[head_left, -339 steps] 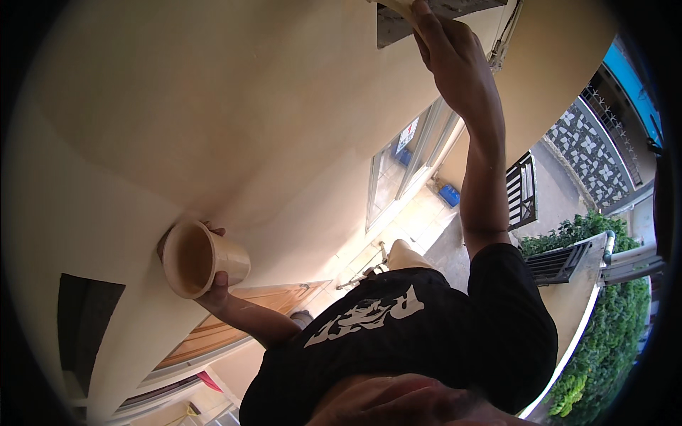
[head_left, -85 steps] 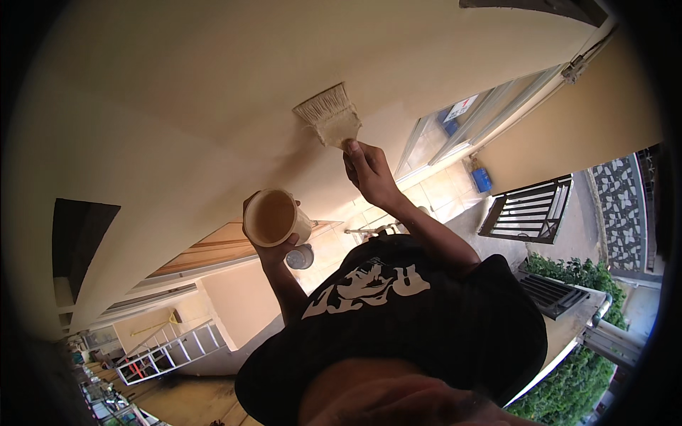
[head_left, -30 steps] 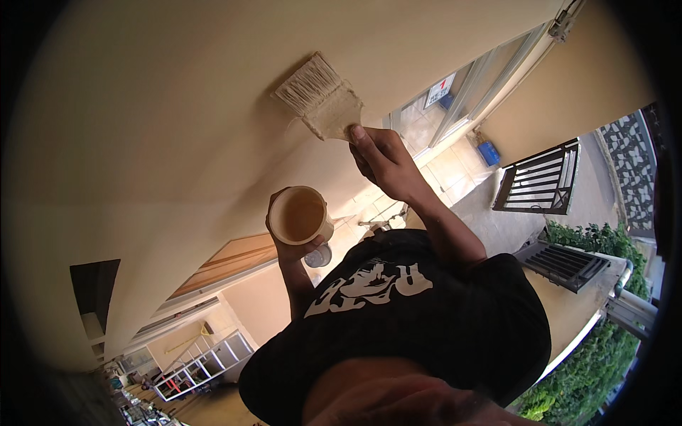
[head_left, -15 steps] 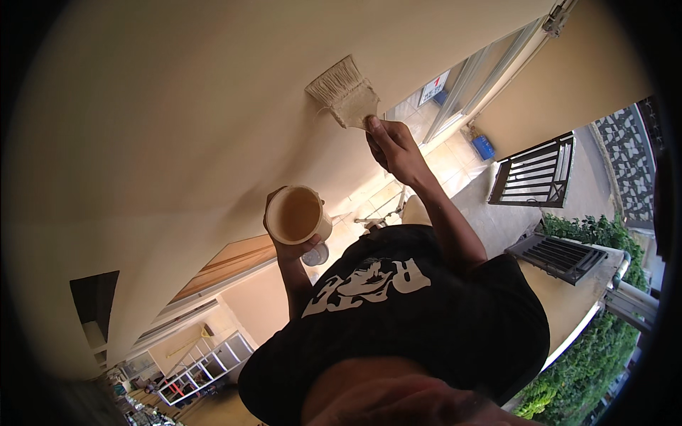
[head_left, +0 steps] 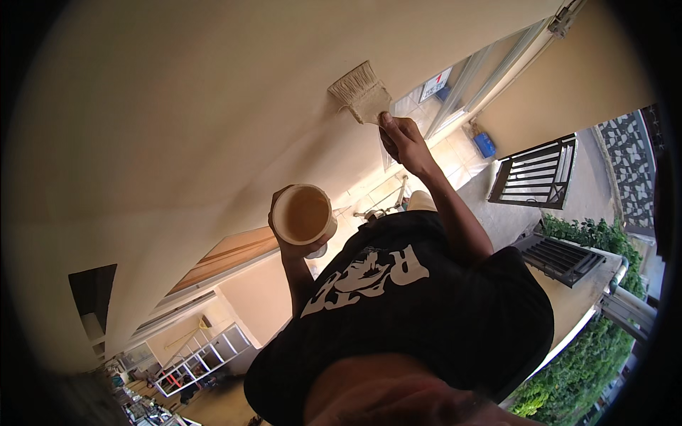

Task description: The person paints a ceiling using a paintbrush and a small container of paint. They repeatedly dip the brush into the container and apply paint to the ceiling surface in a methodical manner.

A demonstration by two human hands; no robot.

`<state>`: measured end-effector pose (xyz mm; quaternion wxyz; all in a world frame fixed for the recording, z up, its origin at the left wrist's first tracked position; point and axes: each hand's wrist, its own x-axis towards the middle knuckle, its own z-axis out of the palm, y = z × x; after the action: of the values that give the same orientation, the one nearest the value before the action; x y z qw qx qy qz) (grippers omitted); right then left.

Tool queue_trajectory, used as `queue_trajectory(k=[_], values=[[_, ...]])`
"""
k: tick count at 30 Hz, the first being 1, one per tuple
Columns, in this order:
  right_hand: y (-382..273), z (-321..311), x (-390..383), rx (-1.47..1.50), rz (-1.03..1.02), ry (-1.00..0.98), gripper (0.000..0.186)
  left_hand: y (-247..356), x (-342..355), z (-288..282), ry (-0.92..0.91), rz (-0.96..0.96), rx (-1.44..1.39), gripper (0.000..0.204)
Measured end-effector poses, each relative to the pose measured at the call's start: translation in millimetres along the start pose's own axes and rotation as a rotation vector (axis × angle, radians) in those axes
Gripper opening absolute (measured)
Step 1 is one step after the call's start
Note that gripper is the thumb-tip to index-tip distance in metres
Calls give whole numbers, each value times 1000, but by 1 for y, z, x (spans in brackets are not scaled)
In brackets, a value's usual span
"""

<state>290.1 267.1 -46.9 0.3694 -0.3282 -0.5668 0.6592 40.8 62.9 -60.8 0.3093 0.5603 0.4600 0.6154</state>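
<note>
My right hand (head_left: 405, 142) is closed round the handle of a wide, paint-caked paintbrush (head_left: 361, 92), thumb at the base of its head. The brush's bristles are at the cream wall (head_left: 177, 121); a shadow falls beside them, and whether the tips press on it I cannot tell. Lower and to the left, my left hand (head_left: 285, 248) grips a small cream paint tub (head_left: 327, 231) from its side and underneath. The tub's open mouth faces up toward me, its inside coated beige. How much paint it holds is hard to make out.
A glazed door frame (head_left: 490, 67) stands right of the brush, near a blue container (head_left: 484, 145). Farther right are a dark metal gate (head_left: 536, 170), a black grille (head_left: 561, 259) and green plants (head_left: 575, 369). A white ladder-like frame (head_left: 202, 362) leans at lower left.
My right hand and the brush have shifted right and slightly down along the wall. The tub in my left hand has moved a little to the right.
</note>
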Motion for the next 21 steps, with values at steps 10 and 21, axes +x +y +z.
queue_trajectory(k=[10,21], values=[[36,-22,-49,17,196,130,63,-5,8,15,62,-43,-79,98],[103,-29,-19,-155,262,153,67,-4,2,34,119,-148,-111,95]])
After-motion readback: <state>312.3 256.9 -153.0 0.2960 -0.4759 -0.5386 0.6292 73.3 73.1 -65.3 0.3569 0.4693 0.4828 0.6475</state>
